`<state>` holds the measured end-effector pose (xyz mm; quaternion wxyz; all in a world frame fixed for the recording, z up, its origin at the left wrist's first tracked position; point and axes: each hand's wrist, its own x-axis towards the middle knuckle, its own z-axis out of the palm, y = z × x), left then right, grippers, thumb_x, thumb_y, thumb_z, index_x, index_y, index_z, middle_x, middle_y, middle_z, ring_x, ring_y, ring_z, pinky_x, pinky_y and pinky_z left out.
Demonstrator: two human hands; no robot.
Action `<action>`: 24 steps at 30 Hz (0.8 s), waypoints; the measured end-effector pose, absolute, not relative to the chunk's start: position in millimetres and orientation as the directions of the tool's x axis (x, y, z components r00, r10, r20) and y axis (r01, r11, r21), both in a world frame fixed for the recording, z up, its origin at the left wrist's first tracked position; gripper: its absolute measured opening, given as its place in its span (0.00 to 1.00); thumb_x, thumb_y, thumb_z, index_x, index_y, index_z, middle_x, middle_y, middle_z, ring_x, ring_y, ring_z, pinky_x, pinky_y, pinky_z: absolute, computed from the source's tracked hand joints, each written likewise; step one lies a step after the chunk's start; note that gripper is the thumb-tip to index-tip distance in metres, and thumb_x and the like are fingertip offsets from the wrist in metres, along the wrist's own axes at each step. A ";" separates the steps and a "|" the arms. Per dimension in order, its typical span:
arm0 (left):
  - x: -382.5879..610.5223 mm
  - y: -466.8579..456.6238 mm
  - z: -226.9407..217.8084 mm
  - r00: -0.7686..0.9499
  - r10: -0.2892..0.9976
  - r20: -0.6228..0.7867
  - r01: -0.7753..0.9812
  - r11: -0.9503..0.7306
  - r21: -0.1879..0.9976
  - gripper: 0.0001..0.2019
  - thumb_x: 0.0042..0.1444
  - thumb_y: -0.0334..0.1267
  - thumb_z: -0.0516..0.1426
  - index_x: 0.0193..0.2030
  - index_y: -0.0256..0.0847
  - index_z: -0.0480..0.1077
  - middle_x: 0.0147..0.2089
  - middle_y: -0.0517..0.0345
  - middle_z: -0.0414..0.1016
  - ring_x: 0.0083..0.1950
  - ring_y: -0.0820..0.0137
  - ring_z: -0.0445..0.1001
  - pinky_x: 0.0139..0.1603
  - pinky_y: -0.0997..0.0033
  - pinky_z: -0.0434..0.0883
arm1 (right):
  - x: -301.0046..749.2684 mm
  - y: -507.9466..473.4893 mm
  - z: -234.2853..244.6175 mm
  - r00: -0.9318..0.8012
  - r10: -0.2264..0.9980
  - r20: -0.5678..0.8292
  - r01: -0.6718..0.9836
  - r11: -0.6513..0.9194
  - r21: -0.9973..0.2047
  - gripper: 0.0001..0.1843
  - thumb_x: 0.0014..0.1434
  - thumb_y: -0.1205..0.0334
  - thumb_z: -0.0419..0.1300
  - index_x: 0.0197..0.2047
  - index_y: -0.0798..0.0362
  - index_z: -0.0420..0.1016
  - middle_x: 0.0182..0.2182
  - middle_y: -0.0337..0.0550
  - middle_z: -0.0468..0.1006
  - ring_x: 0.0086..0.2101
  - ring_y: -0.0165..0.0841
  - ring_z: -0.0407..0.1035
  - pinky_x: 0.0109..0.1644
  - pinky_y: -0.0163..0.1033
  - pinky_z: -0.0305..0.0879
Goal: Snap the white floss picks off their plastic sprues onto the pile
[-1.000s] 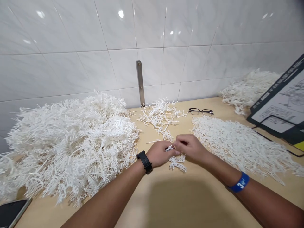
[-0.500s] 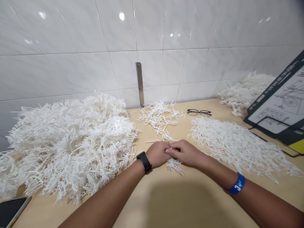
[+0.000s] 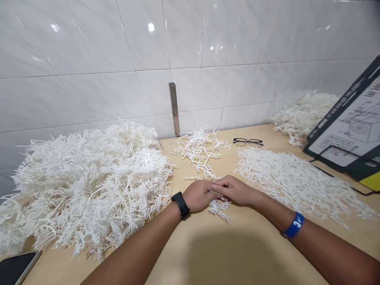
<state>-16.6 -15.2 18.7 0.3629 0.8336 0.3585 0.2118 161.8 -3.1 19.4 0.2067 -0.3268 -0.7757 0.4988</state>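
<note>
My left hand [image 3: 198, 195], with a black watch at the wrist, meets my right hand [image 3: 237, 189] over the middle of the table. Both are closed, thumbs and fingertips pinched together on a white branched plastic sprig. Most of that piece is hidden by the fingers; the white tips [image 3: 219, 208] show just below them. Beyond my hands lies a small loose heap of bare white branched stems [image 3: 199, 148]. A thin white stem [image 3: 191, 178] lies just past my left knuckles.
A large pile of feathery white sprigs [image 3: 89, 182] fills the left. Short white pieces [image 3: 291, 180] spread out at right. Eyeglasses [image 3: 247, 141], a phone [image 3: 18, 267], another white pile [image 3: 303, 113] and a leaning printed box [image 3: 347, 130] surround the table [image 3: 166, 253]. Behind is a tiled wall.
My fingers have shifted slightly against each other, the left thumb now reaching further toward my right hand. The view has tilted up a little. The piles look the same.
</note>
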 end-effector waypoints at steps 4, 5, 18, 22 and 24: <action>-16.0 -17.1 20.3 0.672 0.736 0.081 0.403 -0.456 0.794 0.16 0.62 0.42 0.49 0.41 0.42 0.78 0.40 0.57 0.80 0.41 0.70 0.75 0.43 0.75 0.67 | 164.2 -1.7 17.6 -0.708 0.705 -0.043 0.302 0.248 -0.920 0.26 0.61 0.44 0.52 0.20 0.55 0.64 0.16 0.36 0.64 0.21 0.26 0.58 0.26 0.33 0.54; -16.1 -17.2 20.2 0.674 0.734 0.081 0.398 -0.454 0.798 0.16 0.62 0.42 0.49 0.41 0.43 0.78 0.40 0.58 0.80 0.41 0.70 0.75 0.42 0.75 0.67 | 165.0 -1.2 17.0 -0.708 0.705 -0.047 0.301 0.240 -0.923 0.26 0.61 0.44 0.52 0.20 0.55 0.65 0.16 0.36 0.65 0.21 0.26 0.58 0.26 0.33 0.55; -18.5 -14.0 16.1 0.703 0.708 0.060 0.314 -0.385 0.868 0.17 0.63 0.41 0.48 0.43 0.42 0.77 0.40 0.57 0.78 0.40 0.72 0.73 0.43 0.76 0.67 | 168.2 2.8 13.3 -0.710 0.704 -0.001 0.102 0.101 -0.990 0.26 0.60 0.47 0.55 0.17 0.55 0.66 0.16 0.38 0.67 0.24 0.30 0.65 0.33 0.37 0.60; -18.7 -10.4 10.7 0.666 0.740 0.099 0.324 -0.407 0.854 0.16 0.62 0.44 0.49 0.39 0.37 0.75 0.37 0.55 0.76 0.38 0.71 0.72 0.42 0.75 0.66 | 169.6 7.3 7.8 -0.568 0.820 0.069 -0.012 0.075 -0.997 0.26 0.60 0.46 0.56 0.17 0.55 0.63 0.16 0.38 0.65 0.21 0.28 0.60 0.29 0.37 0.56; -18.5 -9.5 8.8 0.646 0.757 0.098 0.377 -0.428 0.821 0.17 0.61 0.45 0.50 0.34 0.36 0.75 0.35 0.55 0.75 0.37 0.71 0.71 0.41 0.75 0.66 | 170.2 9.8 8.1 -0.405 0.906 0.124 -0.023 0.126 -0.992 0.28 0.60 0.45 0.56 0.16 0.54 0.61 0.15 0.35 0.60 0.19 0.27 0.54 0.27 0.37 0.53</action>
